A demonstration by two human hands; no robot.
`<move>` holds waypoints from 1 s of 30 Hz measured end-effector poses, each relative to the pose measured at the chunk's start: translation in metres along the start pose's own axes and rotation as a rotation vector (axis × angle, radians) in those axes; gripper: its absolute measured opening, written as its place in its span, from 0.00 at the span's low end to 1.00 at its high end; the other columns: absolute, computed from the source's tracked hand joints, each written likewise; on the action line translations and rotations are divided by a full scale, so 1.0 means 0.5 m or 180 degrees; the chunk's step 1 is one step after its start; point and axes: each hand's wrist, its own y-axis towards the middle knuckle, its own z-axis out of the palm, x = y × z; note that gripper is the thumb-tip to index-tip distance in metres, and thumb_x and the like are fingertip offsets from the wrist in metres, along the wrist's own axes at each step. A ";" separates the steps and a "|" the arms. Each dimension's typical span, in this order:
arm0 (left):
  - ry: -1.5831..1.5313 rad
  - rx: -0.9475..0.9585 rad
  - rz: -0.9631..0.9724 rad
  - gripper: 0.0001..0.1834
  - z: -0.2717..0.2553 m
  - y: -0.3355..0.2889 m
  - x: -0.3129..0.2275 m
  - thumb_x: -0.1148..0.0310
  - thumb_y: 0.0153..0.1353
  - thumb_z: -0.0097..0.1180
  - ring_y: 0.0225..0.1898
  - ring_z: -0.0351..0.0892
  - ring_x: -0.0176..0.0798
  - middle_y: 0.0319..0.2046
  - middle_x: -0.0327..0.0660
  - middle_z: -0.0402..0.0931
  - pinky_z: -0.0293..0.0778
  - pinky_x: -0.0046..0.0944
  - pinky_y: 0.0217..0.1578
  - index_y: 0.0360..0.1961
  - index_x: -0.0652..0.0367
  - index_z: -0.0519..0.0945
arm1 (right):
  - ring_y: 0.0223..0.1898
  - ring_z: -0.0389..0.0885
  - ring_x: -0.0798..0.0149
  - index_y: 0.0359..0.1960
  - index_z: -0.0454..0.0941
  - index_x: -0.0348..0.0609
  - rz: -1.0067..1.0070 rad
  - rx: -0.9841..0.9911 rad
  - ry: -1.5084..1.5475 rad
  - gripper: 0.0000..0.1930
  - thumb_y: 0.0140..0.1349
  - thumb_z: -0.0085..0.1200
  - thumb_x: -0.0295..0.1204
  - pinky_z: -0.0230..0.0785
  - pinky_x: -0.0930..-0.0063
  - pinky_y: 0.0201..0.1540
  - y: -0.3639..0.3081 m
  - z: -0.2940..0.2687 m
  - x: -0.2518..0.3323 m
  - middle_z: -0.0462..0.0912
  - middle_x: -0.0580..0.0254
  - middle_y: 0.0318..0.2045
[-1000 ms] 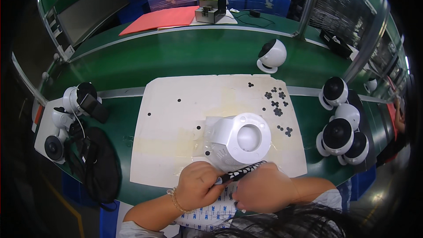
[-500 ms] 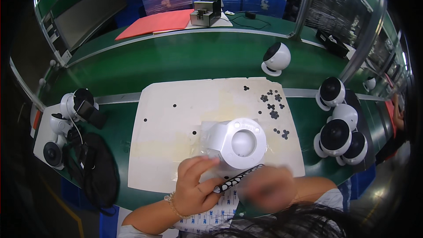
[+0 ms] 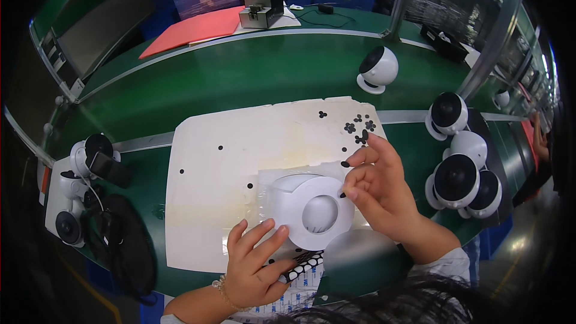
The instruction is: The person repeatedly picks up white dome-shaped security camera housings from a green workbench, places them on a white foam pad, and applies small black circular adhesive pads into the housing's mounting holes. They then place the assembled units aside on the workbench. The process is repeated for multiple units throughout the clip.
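A white plastic housing (image 3: 289, 232) with a round opening lies on the sheet in front of me, its ring facing up. My left hand (image 3: 258, 264) rests at its near left edge, some fingers spread beside it. Between that hand's thumb and index finger is the end of a black strip with round cut-outs (image 3: 305, 265). My right hand (image 3: 387, 195) hovers at the right of the housing, thumb and index finger pinched around a small black round pad (image 3: 342, 195). More black pads cling to its other fingertips.
Loose black pads (image 3: 350, 128) lie at the sheet's far right, several more on its left. White ball-shaped cameras (image 3: 457, 178) stand at the right, another (image 3: 379, 67) at the back. Cables and a black bag (image 3: 129, 234) are at the left. Printed backing paper (image 3: 294, 295) lies near me.
My right hand has moved from the strip up and right of the housing, with black pads now on its fingertips. The housing has shifted and turned slightly. The left hand's fingers have spread.
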 end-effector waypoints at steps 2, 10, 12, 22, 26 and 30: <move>-0.0010 -0.0023 -0.0025 0.11 0.002 -0.004 0.000 0.69 0.36 0.51 0.55 0.62 0.51 0.53 0.46 0.66 0.46 0.56 0.55 0.27 0.49 0.75 | 0.36 0.69 0.72 0.61 0.42 0.44 -0.0106 0.0044 -0.0132 0.34 0.55 0.40 0.12 0.65 0.78 0.41 -0.002 0.000 -0.005 0.60 0.53 0.46; 0.0005 -0.0051 -0.0031 0.09 0.002 -0.003 -0.002 0.69 0.36 0.51 0.55 0.62 0.50 0.52 0.45 0.67 0.46 0.57 0.55 0.25 0.49 0.77 | 0.35 0.70 0.70 0.60 0.46 0.41 -0.0233 -0.0048 -0.0424 0.32 0.54 0.41 0.12 0.66 0.77 0.40 -0.004 0.004 -0.008 0.60 0.52 0.44; 0.0034 -0.0061 -0.0026 0.09 0.004 -0.003 0.000 0.69 0.36 0.51 0.55 0.62 0.50 0.52 0.44 0.67 0.46 0.57 0.55 0.24 0.49 0.77 | 0.35 0.70 0.70 0.60 0.47 0.41 -0.0338 -0.0036 -0.0575 0.31 0.54 0.41 0.11 0.66 0.77 0.40 -0.004 0.003 -0.014 0.60 0.52 0.44; 0.0000 -0.0043 -0.0041 0.08 0.003 -0.006 -0.002 0.70 0.37 0.50 0.55 0.62 0.49 0.52 0.44 0.68 0.46 0.57 0.55 0.24 0.50 0.77 | 0.34 0.71 0.67 0.58 0.53 0.40 -0.0468 -0.0109 -0.0922 0.30 0.51 0.43 0.10 0.67 0.78 0.39 -0.006 0.005 -0.008 0.64 0.52 0.41; 0.0003 -0.0040 -0.0045 0.08 0.003 -0.006 -0.002 0.70 0.37 0.50 0.55 0.62 0.49 0.52 0.44 0.68 0.46 0.57 0.55 0.24 0.50 0.77 | 0.37 0.73 0.61 0.55 0.58 0.40 -0.1154 0.0140 -0.2370 0.29 0.48 0.49 0.13 0.68 0.74 0.38 -0.008 0.005 0.013 0.72 0.54 0.38; 0.0068 0.0096 0.0007 0.08 -0.003 -0.005 -0.001 0.69 0.38 0.50 0.55 0.63 0.50 0.52 0.45 0.68 0.45 0.57 0.55 0.24 0.51 0.77 | 0.41 0.74 0.55 0.52 0.62 0.42 -0.1374 0.0079 -0.3157 0.27 0.48 0.52 0.18 0.67 0.64 0.43 -0.015 0.011 0.034 0.77 0.58 0.37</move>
